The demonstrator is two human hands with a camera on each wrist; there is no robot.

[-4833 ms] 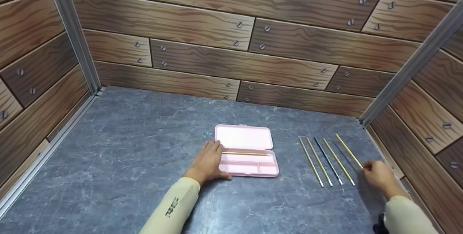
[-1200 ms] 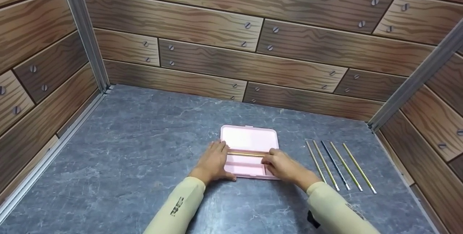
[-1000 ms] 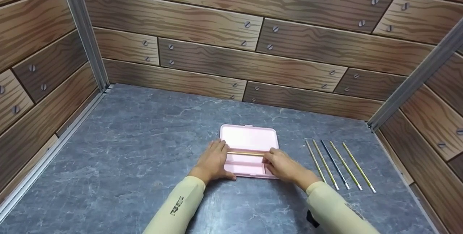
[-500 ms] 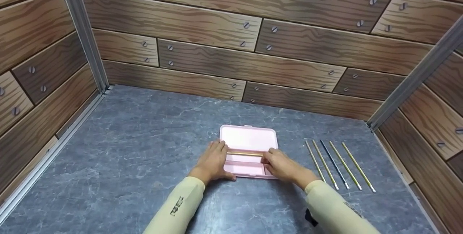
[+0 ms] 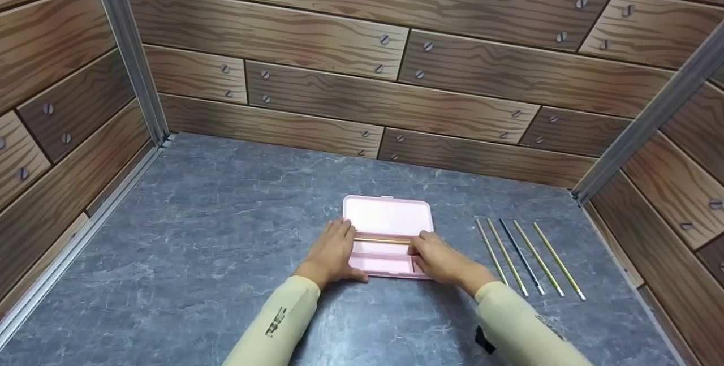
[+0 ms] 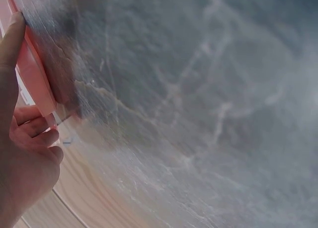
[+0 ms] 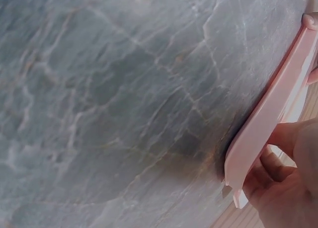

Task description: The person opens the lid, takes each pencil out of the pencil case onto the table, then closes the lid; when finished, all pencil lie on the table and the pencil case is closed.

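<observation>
A pink pencil case [image 5: 387, 214] lies open on the table, its lid folded back toward the far wall. One golden-yellow pencil [image 5: 382, 241] lies along its rear compartment. My left hand [image 5: 329, 252] grips the case's left end; in the left wrist view the thumb presses the front edge and the fingers bend round the end. With curled fingers, my right hand [image 5: 444, 258] pinches the pencil near its right end, which the hand covers. In the right wrist view those fingers reach over the case's wall [image 7: 268, 109], and the pencil is hidden there.
To the right, several pencils [image 5: 531, 258] lie side by side in a slanted row, one dark blue, the others yellowish, white ends toward me. Wood-patterned walls [image 5: 317, 72] enclose the grey marbled table [image 5: 226, 213] at the back and both sides.
My right hand has let go of the rightmost pencil in the row and come left to the pencil in the case. Over the last second both hands stay almost still.
</observation>
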